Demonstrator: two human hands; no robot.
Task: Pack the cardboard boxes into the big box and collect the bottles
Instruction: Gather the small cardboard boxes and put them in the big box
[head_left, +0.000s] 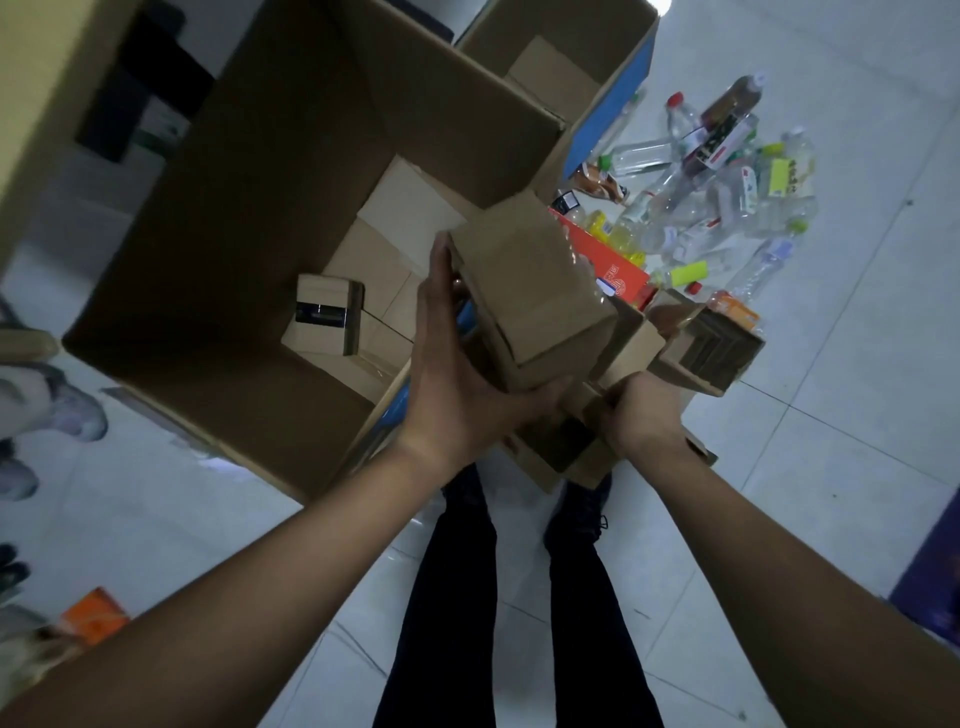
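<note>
My left hand (457, 364) cups a small plain brown cardboard box (524, 291) from its near end and underside, fingers spread along its left face, so that grip is wrapped on the box and carries it. The box hangs tilted above the near right rim of the big open brown cardboard box (218, 270), not yet inside it. My right hand (644, 410) is closed on the flap of another flattened-looking brown carton (618, 358) lying in the loose heap of cardboard on the pale tiled floor (831, 415) just right of the big box.

Inside the big box, several small cartons already lie against its right side, one with a dark taped band (324, 317) sitting on top of them; the left part of its bottom is bare.

I judge the held box light and probably empty, stiff at the edges but easy to dent on its broad faces, so I would keep my hold at the corners and underside. The clear plastic bottles (717, 176) lie heaped on the floor beyond, well apart from my hands; they look light, smooth and prone to roll.
</note>
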